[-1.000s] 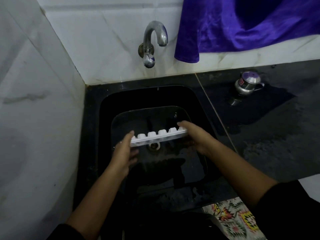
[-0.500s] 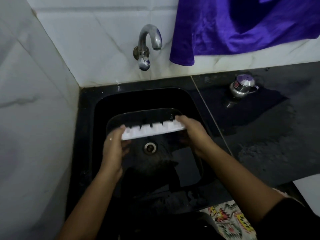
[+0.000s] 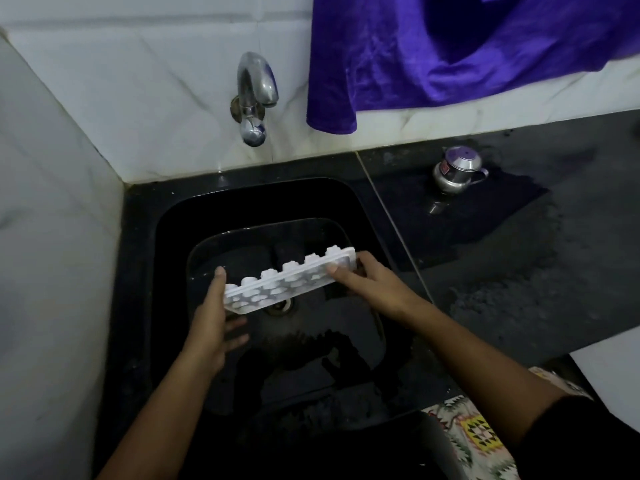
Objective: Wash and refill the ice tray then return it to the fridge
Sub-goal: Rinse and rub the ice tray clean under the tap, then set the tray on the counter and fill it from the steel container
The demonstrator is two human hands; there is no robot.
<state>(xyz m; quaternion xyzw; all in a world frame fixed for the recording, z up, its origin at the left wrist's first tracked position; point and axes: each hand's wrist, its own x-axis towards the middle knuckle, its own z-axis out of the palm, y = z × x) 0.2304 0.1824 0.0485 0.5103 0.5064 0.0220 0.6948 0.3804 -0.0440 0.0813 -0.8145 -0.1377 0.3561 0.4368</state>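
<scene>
Holding the white ice tray (image 3: 291,282) in the air over the black sink (image 3: 166,237), we are gripping it by its two short ends. Our left hand (image 3: 211,320) is clasping the left end, with the thumb lying up along the end's edge and the fingers curling underneath. Our right hand (image 3: 370,285) is pinching the right end, with the thumb pressing on the face turned toward us and the other fingers wrapping behind it. The tray is tilting: its far long edge is riding higher than the near one, and its right end is sitting higher than its left. Rows of rounded cups are showing on the face toward us; we cannot tell whether these are openings or undersides. The tray is hanging just above the drain (image 3: 278,306), not touching the basin. A chrome tap (image 3: 256,95) is projecting from the tiled wall behind the sink. A purple cloth (image 3: 450,53) is hanging to the tap's right. A small steel pot (image 3: 457,169) is standing on the dark counter (image 3: 519,271), well apart from the tray
</scene>
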